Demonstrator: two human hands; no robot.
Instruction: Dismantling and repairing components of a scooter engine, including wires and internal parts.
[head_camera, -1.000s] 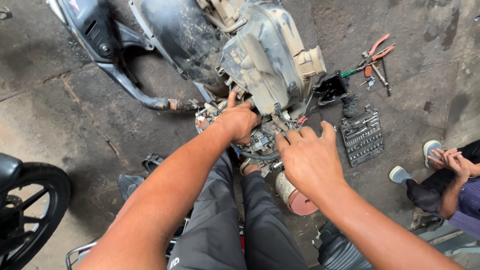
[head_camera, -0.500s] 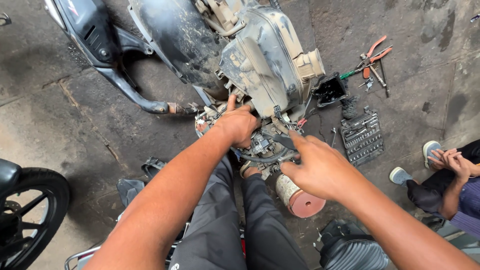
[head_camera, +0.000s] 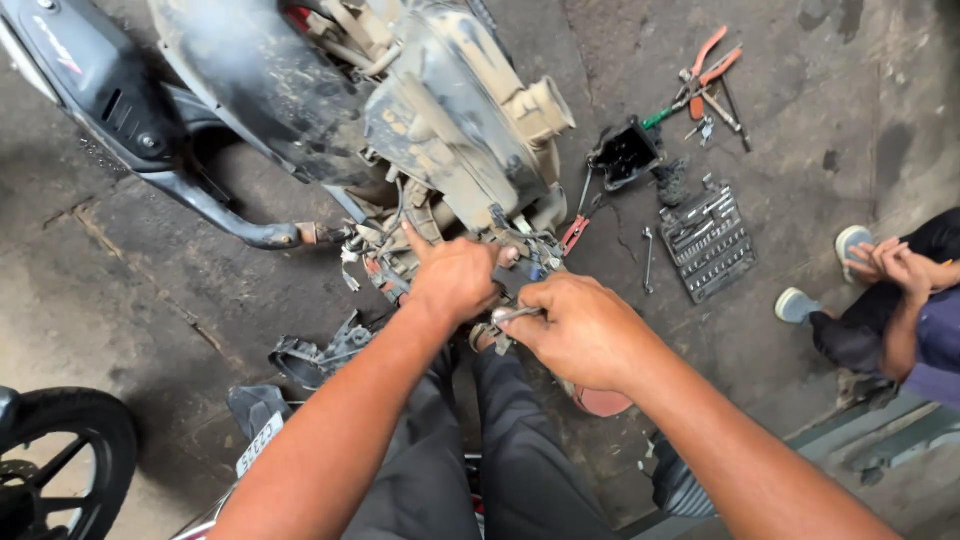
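A stripped scooter lies on the concrete floor with its dusty engine and air-box assembly (head_camera: 470, 130) exposed. My left hand (head_camera: 452, 278) presses against the wiring and parts at the lower end of the engine, index finger pointing up. My right hand (head_camera: 578, 330) is just to its right, fingers closed on a small metal tool (head_camera: 512, 317) whose tip pokes out toward my left hand. The part under both hands is mostly hidden.
An open socket set (head_camera: 708, 240), a loose spanner (head_camera: 648, 258), orange pliers (head_camera: 708, 62) and a black plastic box (head_camera: 625, 155) lie to the right. Another person (head_camera: 900, 300) sits at far right. A wheel (head_camera: 55, 465) is lower left; black panels (head_camera: 315, 352) beside my knees.
My right hand has drawn in from open above the floor to closed on the metal tool beside my left hand. The left hand stayed on the engine parts.
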